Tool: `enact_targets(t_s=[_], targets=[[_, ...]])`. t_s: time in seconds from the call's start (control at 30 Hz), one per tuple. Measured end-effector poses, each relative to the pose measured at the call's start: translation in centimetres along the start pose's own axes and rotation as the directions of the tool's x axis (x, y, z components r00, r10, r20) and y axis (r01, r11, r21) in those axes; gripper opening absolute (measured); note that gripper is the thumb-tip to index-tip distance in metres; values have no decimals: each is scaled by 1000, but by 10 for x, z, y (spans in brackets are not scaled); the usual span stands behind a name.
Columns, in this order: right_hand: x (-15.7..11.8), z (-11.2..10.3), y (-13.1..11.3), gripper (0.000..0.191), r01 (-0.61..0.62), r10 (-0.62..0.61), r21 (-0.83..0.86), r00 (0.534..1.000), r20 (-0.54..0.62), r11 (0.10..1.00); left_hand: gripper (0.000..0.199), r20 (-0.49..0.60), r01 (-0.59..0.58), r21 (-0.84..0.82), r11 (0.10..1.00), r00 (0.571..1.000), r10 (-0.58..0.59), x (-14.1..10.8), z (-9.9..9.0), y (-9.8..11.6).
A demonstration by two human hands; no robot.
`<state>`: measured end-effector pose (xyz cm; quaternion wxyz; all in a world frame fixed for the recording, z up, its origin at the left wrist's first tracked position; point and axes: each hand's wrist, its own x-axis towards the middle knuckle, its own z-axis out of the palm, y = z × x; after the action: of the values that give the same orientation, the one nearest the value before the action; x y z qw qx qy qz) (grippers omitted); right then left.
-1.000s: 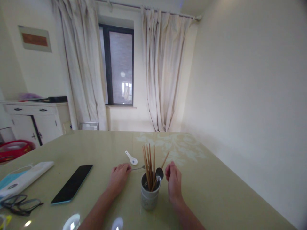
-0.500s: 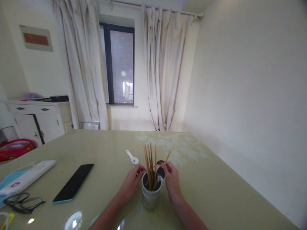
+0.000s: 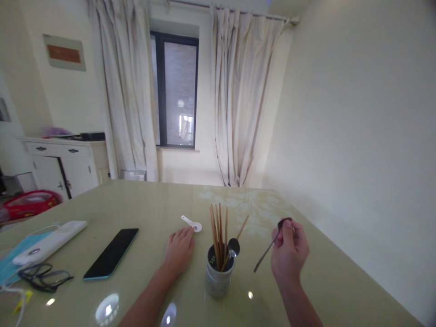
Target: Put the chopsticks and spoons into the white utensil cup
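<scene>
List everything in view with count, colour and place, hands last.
Table: 1, pale green, foreground.
Cup: 1, grey, mid-table.
Chopsticks: about 6, brown, in cup.
Dark spoon: 1, dark, in cup.
Metal utensil: 1, grey, right of cup.
White spoon: 1, white, left of cup.
Phone: 1, black, table left.
Long device: 1, white, left of phone.
Glasses: 1 pair, dark, near device.
Blue sheet: 1, blue, beside device.
Cable: at least 1, white, left edge.
Yellow item: 1, yellow, lower left.
Red container: 1, red, beyond table, left.
Cabinet: 1, white, back left.
Wall panel: 1, grey-brown, back wall.
Window: 1, dark-framed, back wall.
Curtains: 2, cream, flanking window.
Left hand: 1, bare, by white spoon.
Right hand: 1, bare, holding metal utensil.
</scene>
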<state>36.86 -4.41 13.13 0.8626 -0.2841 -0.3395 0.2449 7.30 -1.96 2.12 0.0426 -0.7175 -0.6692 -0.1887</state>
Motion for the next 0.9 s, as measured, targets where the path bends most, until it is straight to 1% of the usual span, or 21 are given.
enact_targets(t_s=[0.07,0.17,0.23,0.33,0.47,0.57,0.63,0.77,0.9], targets=[[-10,6,-2,42,-110,108,82,994,28,991,42,-5,-9,1,1000,1000,9,0,-2,2],[-28,14,-2,43,-207,199,85,975,97,975,40,-9,-35,-1,999,999,35,-1,-5,4],[-38,17,-2,42,-229,219,56,965,147,972,40,-14,-38,1,999,999,38,-1,-7,5],[-46,19,-4,40,-258,243,51,948,205,965,42,-25,14,4,1000,1000,-14,0,-10,6],[-42,17,-8,38,-298,272,121,943,192,947,41,-54,79,19,997,995,-78,0,-11,4],[-38,16,-8,38,-287,263,123,948,181,950,41,-54,98,36,995,994,-96,1,-9,3],[-38,16,-7,38,-265,244,85,948,204,960,43,-39,114,43,993,993,-112,1,-8,2],[-48,18,-3,33,-182,182,-30,930,318,983,49,24,146,50,988,989,-147,2,-6,3],[-62,17,2,23,-73,126,-136,889,440,988,47,47,127,40,991,991,-129,3,-9,4]])
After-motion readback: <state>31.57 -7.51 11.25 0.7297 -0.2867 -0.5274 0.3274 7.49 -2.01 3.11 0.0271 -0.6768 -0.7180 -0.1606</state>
